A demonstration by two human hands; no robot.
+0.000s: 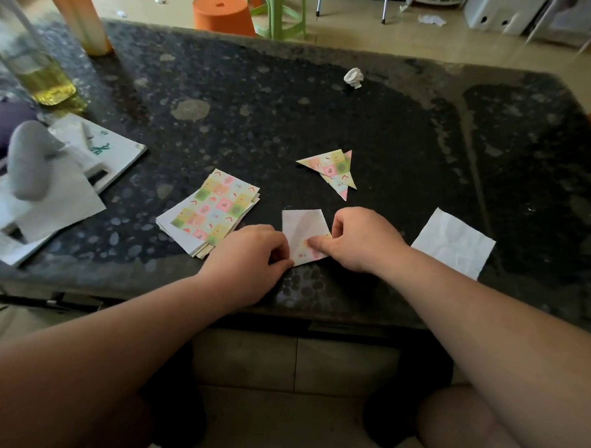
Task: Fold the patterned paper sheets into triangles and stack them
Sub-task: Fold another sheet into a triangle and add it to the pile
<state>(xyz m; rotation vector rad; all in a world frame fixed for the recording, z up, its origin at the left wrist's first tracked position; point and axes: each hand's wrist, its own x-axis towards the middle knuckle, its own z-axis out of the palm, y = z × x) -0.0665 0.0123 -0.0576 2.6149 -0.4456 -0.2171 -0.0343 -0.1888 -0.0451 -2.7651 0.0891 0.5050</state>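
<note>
Well, the left hand (251,252) pinches the sheet (302,226) at its near corner, and the right hand (358,239) pinches its right edge; folded triangles (331,167) lie beyond.

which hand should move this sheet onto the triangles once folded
Probably the right hand: both hands hold the sheet, but the triangles lie just beyond the right one, while the left hand sits beside the unfolded stack.

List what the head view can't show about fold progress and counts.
Head view only:
- half-folded sheet: crease and near corners hidden under left hand and right hand.
- triangle pile: count unclear, top triangle covers the rest.
- unfolded stack: sheet count too fine; near corner behind left hand.
- bottle: blurred, cut by left edge.
</note>
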